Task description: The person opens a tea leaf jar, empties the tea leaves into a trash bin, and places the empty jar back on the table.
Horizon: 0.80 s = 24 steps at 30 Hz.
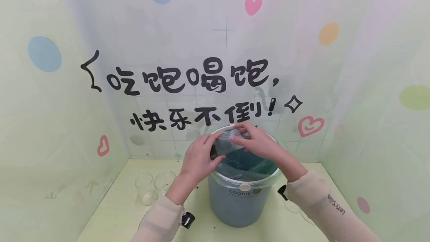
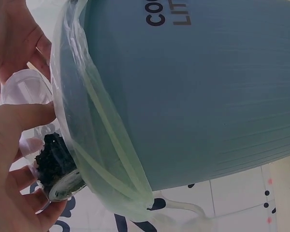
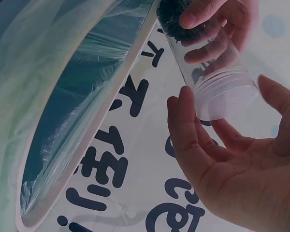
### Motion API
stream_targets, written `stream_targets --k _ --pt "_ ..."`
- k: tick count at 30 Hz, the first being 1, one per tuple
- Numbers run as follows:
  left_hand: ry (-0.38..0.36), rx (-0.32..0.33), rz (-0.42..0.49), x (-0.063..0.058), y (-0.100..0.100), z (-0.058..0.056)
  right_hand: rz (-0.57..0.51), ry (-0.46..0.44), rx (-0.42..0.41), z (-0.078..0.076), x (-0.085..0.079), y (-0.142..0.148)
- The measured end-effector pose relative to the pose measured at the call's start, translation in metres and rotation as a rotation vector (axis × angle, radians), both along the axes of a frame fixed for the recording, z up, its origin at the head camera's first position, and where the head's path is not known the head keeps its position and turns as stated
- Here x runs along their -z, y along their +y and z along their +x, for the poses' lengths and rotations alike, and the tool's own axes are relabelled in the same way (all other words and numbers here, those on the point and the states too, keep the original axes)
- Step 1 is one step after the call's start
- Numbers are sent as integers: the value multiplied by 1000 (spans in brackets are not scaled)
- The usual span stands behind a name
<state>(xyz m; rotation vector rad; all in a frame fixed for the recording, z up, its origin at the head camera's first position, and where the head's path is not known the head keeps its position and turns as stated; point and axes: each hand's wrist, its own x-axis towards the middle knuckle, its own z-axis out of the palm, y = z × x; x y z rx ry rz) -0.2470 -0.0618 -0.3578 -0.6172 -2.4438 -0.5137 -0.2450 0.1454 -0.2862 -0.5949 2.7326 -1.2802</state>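
Note:
A clear jar with dark, crumbly bits in its base end lies tilted over the rim of a blue bucket. My left hand grips the jar's body, its fingers wrapped round the side. Round the translucent lid at the jar's other end, the fingers and thumb of my right hand are curved, fingertips right at its edge. The lid is on the jar. A thin, see-through bag lines the bucket and folds out over its white rim.
On the left of the pale table stand several clear glass jars. Clear round rims show beside the right sleeve, partly hidden by it. Printed curtains enclose the table at the back and both sides.

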Motion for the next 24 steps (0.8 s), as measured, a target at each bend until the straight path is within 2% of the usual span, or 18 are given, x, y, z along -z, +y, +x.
stream_targets --k 3,6,13,19,24 --pt "10 0 -7 0 0 0 -2 10 10 0 0 0" --pt "9 0 -8 0 0 0 -32 21 -16 0 -1 1" --pt "11 1 -8 0 0 1 -20 138 -94 2 -1 4" --pt "2 7 10 -1 0 1 -46 202 -155 3 1 3" --pt "16 19 29 -3 -1 1 -50 299 -205 1 5 5"
